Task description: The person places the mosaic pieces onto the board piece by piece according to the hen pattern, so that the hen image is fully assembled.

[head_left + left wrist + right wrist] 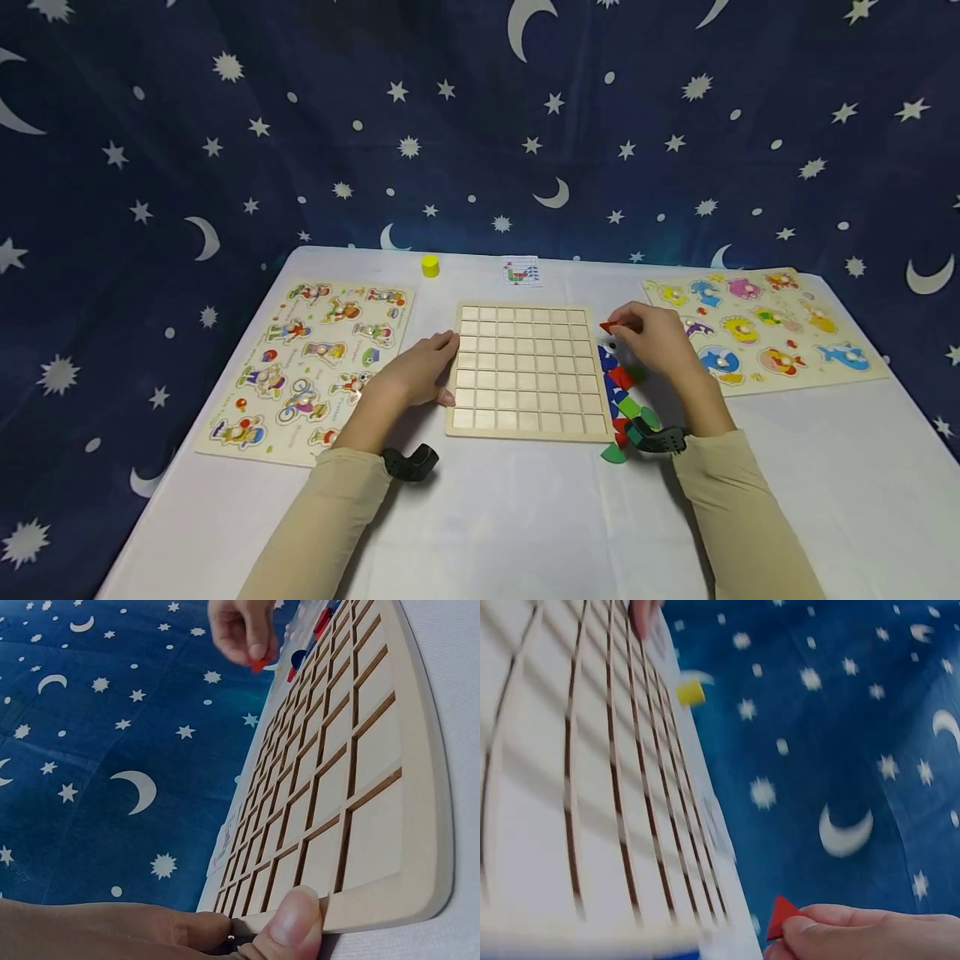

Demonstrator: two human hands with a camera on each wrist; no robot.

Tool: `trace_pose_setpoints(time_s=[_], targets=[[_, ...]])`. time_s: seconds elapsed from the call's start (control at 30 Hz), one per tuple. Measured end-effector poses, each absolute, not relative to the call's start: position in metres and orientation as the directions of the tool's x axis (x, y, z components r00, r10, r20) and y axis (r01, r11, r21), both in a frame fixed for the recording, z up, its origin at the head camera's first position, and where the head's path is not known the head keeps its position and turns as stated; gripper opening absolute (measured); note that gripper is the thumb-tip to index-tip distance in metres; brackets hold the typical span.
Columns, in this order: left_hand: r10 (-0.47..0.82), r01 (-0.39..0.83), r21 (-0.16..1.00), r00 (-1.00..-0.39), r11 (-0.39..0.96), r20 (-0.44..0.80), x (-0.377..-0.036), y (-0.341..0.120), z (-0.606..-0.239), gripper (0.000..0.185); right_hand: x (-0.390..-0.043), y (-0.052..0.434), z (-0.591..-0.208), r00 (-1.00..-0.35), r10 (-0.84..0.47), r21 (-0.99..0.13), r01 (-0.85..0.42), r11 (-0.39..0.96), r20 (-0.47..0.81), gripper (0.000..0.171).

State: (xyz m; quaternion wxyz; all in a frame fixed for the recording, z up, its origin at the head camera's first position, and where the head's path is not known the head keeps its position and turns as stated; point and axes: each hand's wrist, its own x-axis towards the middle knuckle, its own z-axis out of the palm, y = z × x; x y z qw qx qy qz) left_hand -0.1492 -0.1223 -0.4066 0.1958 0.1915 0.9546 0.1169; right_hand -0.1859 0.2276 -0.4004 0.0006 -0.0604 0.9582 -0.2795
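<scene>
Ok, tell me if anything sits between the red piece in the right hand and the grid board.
Nothing visible does. The right hand pinches the red piece just off the grid board's right edge, and its cells are all bare. The left hand only holds the board's left edge, and the loose pieces lie beside the board.

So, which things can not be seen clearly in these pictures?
- Pattern card: head view, too small to read.
- Red piece: right wrist view, the right hand covers most of it; the shape is unclear.
- Coloured pieces: head view, partly hidden under the right hand; no count possible.
- Grid board: right wrist view, blurred.
</scene>
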Motion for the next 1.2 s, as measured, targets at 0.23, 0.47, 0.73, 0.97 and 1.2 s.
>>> trace_pose_setpoints(time_s=[0.23,0.47,0.73,0.97,1.2], targets=[[0.421,0.327,0.304,-0.846,0.895,-0.329,-0.151,-0.126,-0.411,0.101,-0.188,0.164,-0.406,-0.973,-0.217,-0.645,-0.213,0.734,0.074,0.015],[0.42,0.328,0.303,-0.85,0.895,-0.319,-0.152,-0.128,-0.407,0.102,-0.192,0.103,-0.42,-0.958,-0.283,-0.722,-0.232,0.651,0.052,0.018],[0.418,0.325,0.309,-0.854,0.894,-0.31,-0.15,-0.125,-0.411,0.101,-0.194,0.072,-0.433,-0.958,-0.28,-0.748,-0.231,0.622,0.062,0.012],[0.407,0.323,0.293,-0.862,0.9,-0.303,-0.149,-0.122,-0.413,0.101,-0.197,0.063,-0.446,-0.956,-0.279,-0.775,-0.244,0.583,0.091,0.011],[0.408,0.325,0.294,-0.866,0.899,-0.291,-0.149,-0.122,-0.412,0.099,-0.196,0.06,-0.451,-0.949,-0.295,-0.762,-0.275,0.586,0.115,0.01]])
